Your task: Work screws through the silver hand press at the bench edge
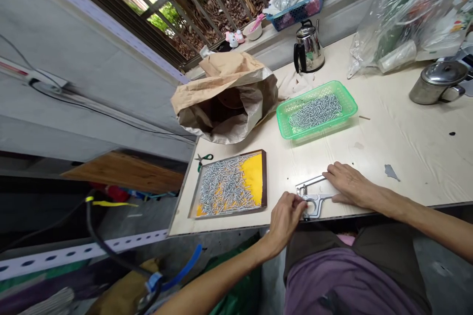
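Note:
A silver plier-like hand tool (pixel 315 202) with two long handles and a small spring lies at the table's front edge. My right hand (pixel 351 186) rests around its handle ends, fingers on the upper handle and thumb by the lower one. At the tool's head, the thumb and fingers of my left hand (pixel 286 219) are pinched together; what is between them is hidden. To the left is a shallow tray (pixel 263 177) with a yellow bottom, strewn with small silver pins (pixel 225 187). Beyond the tool stands a green plastic basket (pixel 286 130) holding more silver pins (pixel 318 112).
A brown paper sack (pixel 225 76) gapes behind the tray, near green-handled scissors (pixel 202 160). At the back stands a steel kettle (pixel 309 49). On the right are a lidded metal mug (pixel 436 83) and clear plastic bags (pixel 402 15). The table (pixel 399 128) ends just before my lap.

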The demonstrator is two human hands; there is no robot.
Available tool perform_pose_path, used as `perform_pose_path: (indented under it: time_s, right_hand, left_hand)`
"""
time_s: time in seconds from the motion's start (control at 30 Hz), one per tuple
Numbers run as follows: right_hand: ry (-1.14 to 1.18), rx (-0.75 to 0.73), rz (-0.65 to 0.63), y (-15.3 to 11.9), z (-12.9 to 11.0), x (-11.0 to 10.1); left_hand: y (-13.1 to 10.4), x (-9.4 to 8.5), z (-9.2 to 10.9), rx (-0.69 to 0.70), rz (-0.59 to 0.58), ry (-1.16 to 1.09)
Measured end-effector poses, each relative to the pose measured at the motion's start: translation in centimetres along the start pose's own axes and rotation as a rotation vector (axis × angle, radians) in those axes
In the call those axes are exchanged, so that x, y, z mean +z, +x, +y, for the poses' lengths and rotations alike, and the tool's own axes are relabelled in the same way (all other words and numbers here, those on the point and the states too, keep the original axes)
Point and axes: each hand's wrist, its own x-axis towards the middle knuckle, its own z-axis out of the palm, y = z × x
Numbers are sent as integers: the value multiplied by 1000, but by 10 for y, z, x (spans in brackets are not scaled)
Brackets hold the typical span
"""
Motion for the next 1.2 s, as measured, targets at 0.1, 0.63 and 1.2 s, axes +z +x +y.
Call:
perform_pose_path:
  time_s: [0.1,0.63,1.2]
  right_hand:
    - [-14,12,6,0,-2,2]
    - [3,28,142,-27,9,5]
    - [-22,41,16,-8,48,-7]
  left_hand:
    - [15,7,12,337,34,173]
    - [55,24,40,570,-157,471]
    - [12,73,32,699,182,264]
